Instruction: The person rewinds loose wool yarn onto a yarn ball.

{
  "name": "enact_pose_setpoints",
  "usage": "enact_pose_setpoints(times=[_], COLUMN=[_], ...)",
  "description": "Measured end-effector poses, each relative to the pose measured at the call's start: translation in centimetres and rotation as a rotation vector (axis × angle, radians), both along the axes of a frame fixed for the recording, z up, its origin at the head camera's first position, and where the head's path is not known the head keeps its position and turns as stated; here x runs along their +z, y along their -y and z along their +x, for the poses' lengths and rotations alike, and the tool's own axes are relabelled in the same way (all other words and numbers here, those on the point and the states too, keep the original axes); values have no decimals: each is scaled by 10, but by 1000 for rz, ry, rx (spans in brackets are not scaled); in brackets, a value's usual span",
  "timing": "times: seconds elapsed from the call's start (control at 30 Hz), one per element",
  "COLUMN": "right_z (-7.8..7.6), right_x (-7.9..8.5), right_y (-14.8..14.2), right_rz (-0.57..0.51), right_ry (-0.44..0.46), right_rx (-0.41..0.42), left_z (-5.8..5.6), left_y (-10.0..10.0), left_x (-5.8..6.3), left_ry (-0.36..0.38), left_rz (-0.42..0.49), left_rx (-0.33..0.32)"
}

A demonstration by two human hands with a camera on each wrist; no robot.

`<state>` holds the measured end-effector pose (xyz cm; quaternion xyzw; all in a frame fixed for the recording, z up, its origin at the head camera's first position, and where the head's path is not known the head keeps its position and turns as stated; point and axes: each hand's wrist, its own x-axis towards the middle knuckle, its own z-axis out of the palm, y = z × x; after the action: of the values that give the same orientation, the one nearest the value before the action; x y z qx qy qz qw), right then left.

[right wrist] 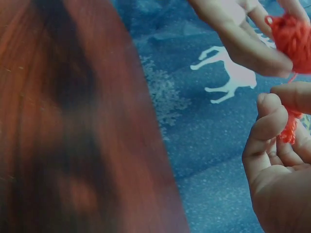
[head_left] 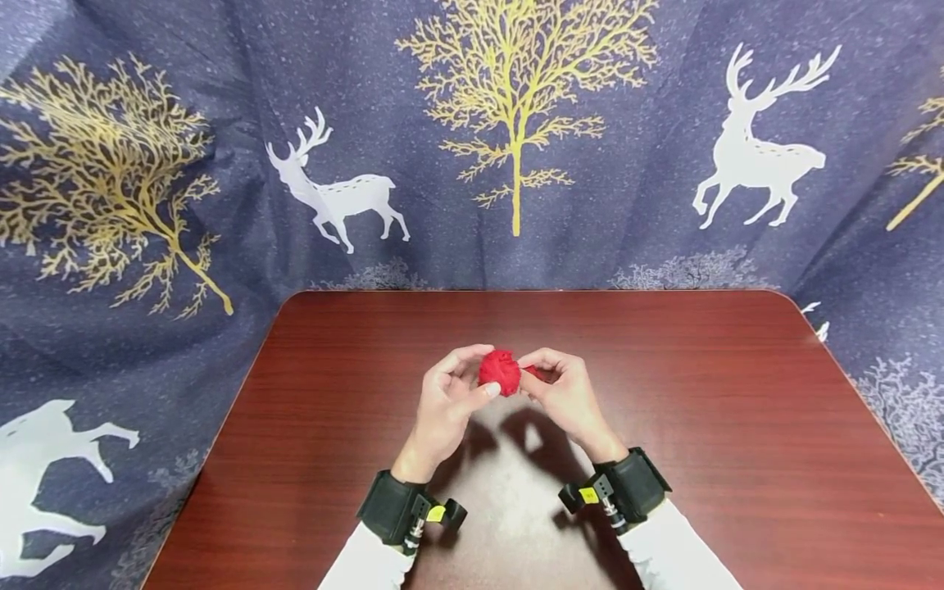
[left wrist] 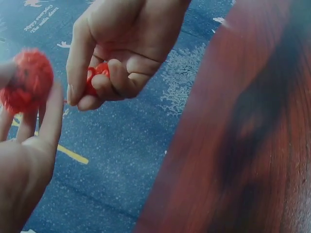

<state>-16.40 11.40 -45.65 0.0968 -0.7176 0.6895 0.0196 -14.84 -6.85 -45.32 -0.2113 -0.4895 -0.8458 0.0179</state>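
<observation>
A round ball of red yarn (head_left: 500,373) is held between the thumb and fingers of my left hand (head_left: 446,403), above the table. Beside it, my right hand (head_left: 566,397) pinches a thin red strand (right wrist: 292,77) that runs from the ball. A small bunch of red yarn (left wrist: 100,72) sits inside the curled fingers of the right hand, partly hidden by them. In the right wrist view, loops of that yarn bunch (right wrist: 288,132) show below the thumb and forefinger, and a loose loop stands out on the ball.
The brown wooden table (head_left: 332,426) lies under both hands, with their shadows on it. Behind it hangs a dark blue cloth (head_left: 479,254) printed with white deer and gold trees. Each wrist wears a black band (head_left: 633,485) with a small camera.
</observation>
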Motion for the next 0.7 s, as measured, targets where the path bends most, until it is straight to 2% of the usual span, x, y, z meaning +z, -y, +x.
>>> enact_pose_setpoints(times=[0.1, 0.2, 0.33, 0.43, 0.57, 0.7], right_z=[4, 8, 14, 17, 20, 19], right_x=[-4, -6, -6, -6, -3, 2], right_y=[5, 10, 15, 16, 16, 13], right_rz=[22, 88, 199, 272, 312, 277], right_ry=[-42, -101, -156, -193, -231, -253], right_rx=[14, 24, 13, 4, 10, 8], left_z=[-1, -3, -4, -3, -2, -1], left_y=[-2, -4, -7, -9, -9, -8], left_x=[1, 0, -1, -3, -6, -9], left_ry=[52, 77, 56, 29, 10, 18], left_rz=[22, -11, -152, -276, -377, -434], left_rx=[72, 175, 319, 394, 431, 402])
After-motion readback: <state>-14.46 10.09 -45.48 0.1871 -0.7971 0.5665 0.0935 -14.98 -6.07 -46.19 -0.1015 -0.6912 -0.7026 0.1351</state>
